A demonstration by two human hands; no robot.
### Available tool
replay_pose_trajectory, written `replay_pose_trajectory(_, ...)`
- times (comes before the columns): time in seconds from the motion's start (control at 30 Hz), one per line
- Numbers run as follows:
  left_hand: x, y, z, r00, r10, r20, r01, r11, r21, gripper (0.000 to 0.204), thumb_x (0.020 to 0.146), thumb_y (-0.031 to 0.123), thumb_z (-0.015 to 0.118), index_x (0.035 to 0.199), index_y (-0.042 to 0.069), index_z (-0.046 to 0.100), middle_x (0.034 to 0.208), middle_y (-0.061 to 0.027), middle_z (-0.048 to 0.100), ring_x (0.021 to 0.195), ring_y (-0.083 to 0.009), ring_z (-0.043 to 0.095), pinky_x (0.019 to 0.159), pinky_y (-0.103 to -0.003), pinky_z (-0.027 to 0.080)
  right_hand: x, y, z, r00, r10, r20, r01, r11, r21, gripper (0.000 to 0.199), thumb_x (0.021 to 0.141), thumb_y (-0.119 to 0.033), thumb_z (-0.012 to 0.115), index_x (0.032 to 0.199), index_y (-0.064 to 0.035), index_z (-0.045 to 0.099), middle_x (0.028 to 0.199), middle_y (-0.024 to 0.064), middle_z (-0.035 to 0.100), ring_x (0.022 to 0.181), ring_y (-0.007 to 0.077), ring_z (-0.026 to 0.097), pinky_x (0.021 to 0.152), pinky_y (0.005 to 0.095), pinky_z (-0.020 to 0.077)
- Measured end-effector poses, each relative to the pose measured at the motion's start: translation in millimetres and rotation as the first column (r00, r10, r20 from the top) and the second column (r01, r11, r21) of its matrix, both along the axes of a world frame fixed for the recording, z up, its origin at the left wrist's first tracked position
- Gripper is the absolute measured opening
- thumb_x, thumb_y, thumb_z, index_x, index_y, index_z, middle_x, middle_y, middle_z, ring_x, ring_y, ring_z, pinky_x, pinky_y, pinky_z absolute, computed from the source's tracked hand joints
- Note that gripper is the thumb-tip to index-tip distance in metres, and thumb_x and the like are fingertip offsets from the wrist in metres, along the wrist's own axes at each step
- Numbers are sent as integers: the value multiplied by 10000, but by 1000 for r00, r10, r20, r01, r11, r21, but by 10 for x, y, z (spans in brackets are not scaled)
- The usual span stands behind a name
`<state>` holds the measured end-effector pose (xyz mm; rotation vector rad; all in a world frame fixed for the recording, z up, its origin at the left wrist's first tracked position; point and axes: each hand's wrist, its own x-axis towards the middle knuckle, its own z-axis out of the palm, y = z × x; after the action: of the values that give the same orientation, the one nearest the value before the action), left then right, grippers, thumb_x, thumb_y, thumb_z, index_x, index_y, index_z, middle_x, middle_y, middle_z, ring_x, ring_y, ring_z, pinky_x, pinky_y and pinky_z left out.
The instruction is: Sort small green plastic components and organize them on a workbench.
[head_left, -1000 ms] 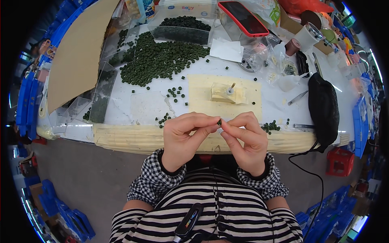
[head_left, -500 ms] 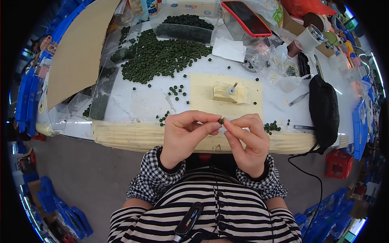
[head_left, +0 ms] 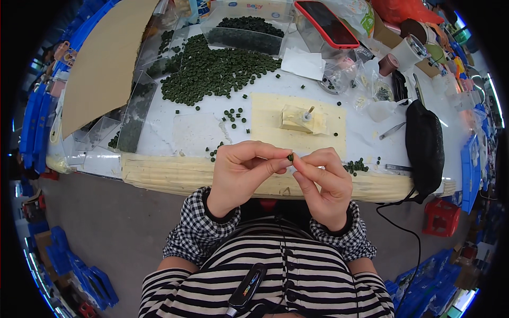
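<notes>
Between my hands, over the near edge of the table, is a small dark green round grooved piece [head_left: 290,157]. My left hand [head_left: 238,172] pinches it between thumb and forefinger. The fingertips of my right hand [head_left: 324,180] meet it from the other side, thumb and fingers drawn together. Beyond them stands a small block [head_left: 297,119] wrapped in yellowish tape, with a short upright metal pin [head_left: 310,112]. It rests on a cream sheet [head_left: 260,130]. Several more green pieces [head_left: 232,117] lie loose to the left of the sheet, and a few [head_left: 356,166] near my right hand.
A large heap of green pieces [head_left: 212,69] spreads at the back left, before a clear bin [head_left: 245,40] of them. Cardboard [head_left: 101,69] leans at the left. A red-cased phone [head_left: 328,24], tweezers [head_left: 392,131] and a black mesh pouch [head_left: 424,146] lie to the right.
Both hands stay nearly in place, still meeting at the green piece. The piece appears slightly turned between the fingertips. The whole view has shifted a little.
</notes>
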<state>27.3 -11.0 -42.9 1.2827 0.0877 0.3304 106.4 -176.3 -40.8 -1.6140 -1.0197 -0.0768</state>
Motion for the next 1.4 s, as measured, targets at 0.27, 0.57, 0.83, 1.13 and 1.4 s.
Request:
replay_pose_trajectory(0.27, -35, 26, -11, 999, -14, -30, 12, 998, -60, 164, 854, -60, 679, 1018, -66, 693, 948, -141, 716, 832, -149, 687, 770, -254, 581, 5, 8, 24, 1000, 4, 30, -4, 1000, -14, 343, 757, 58, 726, 1084, -47, 728, 901, 60, 656, 782, 204, 563, 689, 291, 452)
replay_pose_trajectory(0.57, -64, 37, -13, 1000, 5, -13, -6, 999, -42, 169, 852, -62, 680, 1021, -61, 696, 956, -143, 715, 836, -149, 686, 763, -252, 578, -3, 50, 19, 998, 15, 64, -15, 1000, -5, 344, 755, 56, 730, 1083, -48, 729, 893, 55, 654, 770, 197, 561, 669, 289, 453)
replay_pose_trajectory(0.83, -96, 39, -8, 1000, 11, -29, -12, 999, -51, 174, 852, -65, 679, 1023, -49, 704, 945, -136, 715, 831, -147, 685, 757, -248, 576, -25, 59, 0, 998, 19, 64, -19, 1000, -4, 334, 749, 54, 737, 1070, -40, 731, 880, 53, 654, 751, 196, 561, 653, 290, 449)
replay_pose_trajectory(1.13, -127, 53, -7, 1000, -1, -30, 0, 999, -49, 176, 852, -71, 675, 1024, -48, 705, 931, -134, 715, 824, -143, 686, 752, -241, 575, -24, 66, 20, 994, 55, 89, -56, 998, 0, 329, 741, 60, 736, 1057, -33, 731, 871, 48, 650, 740, 194, 560, 641, 290, 446)
replay_pose_trajectory(1.4, -133, 59, -26, 999, -1, -48, -2, 998, -60, 168, 860, -66, 668, 1024, -53, 703, 926, -131, 716, 818, -144, 686, 750, -242, 576, -31, 82, -4, 994, 57, 94, -57, 998, -7, 343, 732, 66, 734, 1061, -31, 729, 866, 53, 648, 737, 196, 568, 644, 289, 451)
